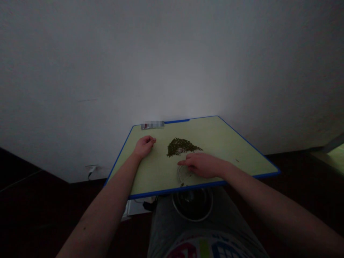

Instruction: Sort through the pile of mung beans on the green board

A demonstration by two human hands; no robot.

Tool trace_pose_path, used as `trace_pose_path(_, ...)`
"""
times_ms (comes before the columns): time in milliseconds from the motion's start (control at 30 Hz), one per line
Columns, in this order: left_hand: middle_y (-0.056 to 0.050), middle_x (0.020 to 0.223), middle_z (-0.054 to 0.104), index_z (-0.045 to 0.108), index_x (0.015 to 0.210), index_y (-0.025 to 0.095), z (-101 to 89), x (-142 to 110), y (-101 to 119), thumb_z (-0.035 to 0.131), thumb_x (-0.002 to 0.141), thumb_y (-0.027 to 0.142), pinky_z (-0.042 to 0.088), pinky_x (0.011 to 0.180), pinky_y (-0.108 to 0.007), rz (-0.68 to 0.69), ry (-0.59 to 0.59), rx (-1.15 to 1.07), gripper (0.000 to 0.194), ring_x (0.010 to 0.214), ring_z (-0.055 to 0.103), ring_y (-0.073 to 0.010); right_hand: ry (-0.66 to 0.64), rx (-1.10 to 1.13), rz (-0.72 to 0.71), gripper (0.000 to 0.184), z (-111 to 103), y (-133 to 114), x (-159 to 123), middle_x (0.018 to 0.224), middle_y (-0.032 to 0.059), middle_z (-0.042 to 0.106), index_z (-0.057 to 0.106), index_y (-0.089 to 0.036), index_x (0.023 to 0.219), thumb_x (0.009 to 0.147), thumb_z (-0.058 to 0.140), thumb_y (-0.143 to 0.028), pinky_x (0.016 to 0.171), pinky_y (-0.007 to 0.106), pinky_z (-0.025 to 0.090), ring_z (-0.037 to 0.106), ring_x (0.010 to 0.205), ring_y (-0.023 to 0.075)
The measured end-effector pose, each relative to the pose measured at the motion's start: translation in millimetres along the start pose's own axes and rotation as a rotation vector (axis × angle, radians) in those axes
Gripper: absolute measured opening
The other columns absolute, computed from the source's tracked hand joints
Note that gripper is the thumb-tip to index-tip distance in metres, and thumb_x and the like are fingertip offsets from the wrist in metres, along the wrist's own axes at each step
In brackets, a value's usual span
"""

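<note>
A loose heap of small dark green grains [180, 146] lies in the middle of a pale yellow tabletop with a blue edge [161, 179]. To the left of the heap my left hand [145, 145] rests on the tabletop, fingers curled and thumb against them; whatever may be between them is hidden. My right hand [202, 165] is just on the near side of the heap. Its index finger points left, apart from the other curled fingers, and nothing shows in its grip. Below that hand is a faint round outline [179, 177], with a few stray grains near the edge.
A metal bowl [206, 214] with a dark inside sits at my lap, below the table's near edge. A small blurred strip [152, 125] lies at the far left. One dark sliver [237, 161] is on the right. Behind stands a pale wall with a plugged-in cord [92, 170].
</note>
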State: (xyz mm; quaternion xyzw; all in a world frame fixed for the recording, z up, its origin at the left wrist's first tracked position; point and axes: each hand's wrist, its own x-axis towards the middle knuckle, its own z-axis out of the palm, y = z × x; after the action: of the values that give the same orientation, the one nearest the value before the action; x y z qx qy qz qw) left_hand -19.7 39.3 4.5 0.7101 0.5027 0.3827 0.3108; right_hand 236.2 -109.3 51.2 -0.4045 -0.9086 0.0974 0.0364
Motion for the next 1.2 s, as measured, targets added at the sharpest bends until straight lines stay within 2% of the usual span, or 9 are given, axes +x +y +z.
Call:
trace_pose_path(167, 0.005, 0.044, 0.040, 0.052, 0.066, 0.016, -0.4, 1, 1, 0.049, 0.071, 0.046, 0.029, 0.044, -0.021, 0.015, -0.009, 0.027, 0.031, 0.042, 0.036, -0.0084, 0.045, 0.045, 0.154, 0.044, 6, 1, -22, 0.095, 0.0092, 0.060, 0.046, -0.022, 0.126, 0.082, 0.040, -0.020, 0.077, 0.029, 0.037, 0.054, 0.091, 0.0196)
trace_pose_path(433, 0.004, 0.045, 0.042, 0.053, 0.065, 0.016, -1.5, -1, 5, 0.049, 0.071, 0.046, 0.028, 0.044, -0.021, 0.012, -0.003, 0.051, 0.031, 0.042, 0.035, -0.0082, 0.093, 0.114, 0.278, 0.044, 9, 8, -56, 0.102, 0.0104, 0.060, 0.046, -0.020, 0.126, 0.082, 0.040, -0.021, 0.077, 0.029, 0.038, 0.055, 0.090, 0.0202)
trace_pose_path(733, 0.005, 0.046, 0.039, 0.052, 0.065, 0.016, -0.4, 1, 1, 0.049, 0.072, 0.044, 0.028, 0.044, -0.020, 0.021, -0.002, 0.051, 0.030, 0.042, 0.035, -0.0075, 0.156, 0.315, 0.305, 0.044, 14, 9, -71, 0.117, 0.0060, 0.057, 0.050, -0.021, 0.122, 0.078, 0.045, -0.020, 0.089, 0.030, 0.038, 0.052, 0.104, 0.0190)
trace_pose_path(967, 0.004, 0.047, 0.042, 0.054, 0.068, 0.016, -1.2, 2, -2, 0.048, 0.071, 0.046, 0.028, 0.044, -0.021, 0.020, -0.016, 0.072, 0.032, 0.043, 0.036, -0.0081, 0.170, 0.362, 0.319, 0.042, 15, 11, -77, 0.114, 0.0082, 0.058, 0.051, -0.021, 0.121, 0.079, 0.045, -0.021, 0.088, 0.035, 0.040, 0.053, 0.101, 0.0212)
trace_pose_path(1200, 0.005, 0.046, 0.041, 0.053, 0.066, 0.016, -0.4, 1, -2, 0.049, 0.072, 0.046, 0.029, 0.045, -0.021, 0.029, -0.010, 0.055, 0.031, 0.043, 0.036, -0.0083, 0.211, 0.453, 0.330, 0.041, 17, 14, -86, 0.109, 0.0076, 0.059, 0.051, -0.022, 0.121, 0.080, 0.044, -0.024, 0.082, 0.033, 0.043, 0.054, 0.095, 0.0199)
